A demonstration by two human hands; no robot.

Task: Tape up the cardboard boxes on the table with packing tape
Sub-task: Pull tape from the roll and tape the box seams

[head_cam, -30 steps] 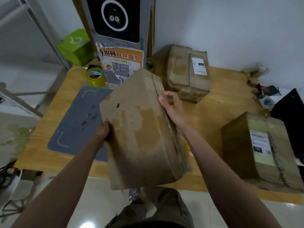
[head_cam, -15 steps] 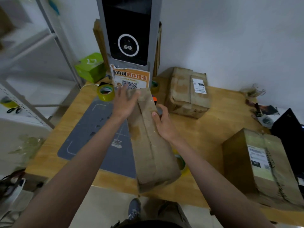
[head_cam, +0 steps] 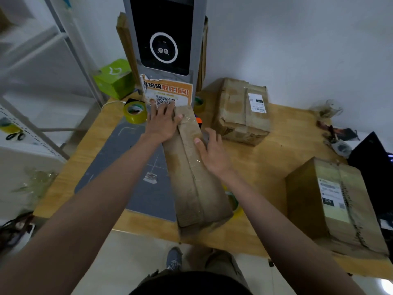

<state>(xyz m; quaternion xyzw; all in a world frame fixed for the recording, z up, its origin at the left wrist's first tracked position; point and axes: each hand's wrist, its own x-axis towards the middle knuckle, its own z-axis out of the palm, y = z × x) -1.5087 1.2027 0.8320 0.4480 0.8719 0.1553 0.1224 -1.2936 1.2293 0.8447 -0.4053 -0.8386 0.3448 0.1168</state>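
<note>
Person wearing no sleeves over the forearms, left hand (head_cam: 162,125) and right hand (head_cam: 212,150) showing no rings or watch, wearing olive-khaki trousers (head_cam: 214,262), a grey laced shoe (head_cam: 174,259), dark top edging the bottom.

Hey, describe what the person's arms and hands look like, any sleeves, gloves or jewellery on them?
Both forearms are bare to the frame edge, with no sleeves in view. The left hand and right hand wear no gloves, and no rings, watch or bracelets show. No markings are visible on either arm.
</note>
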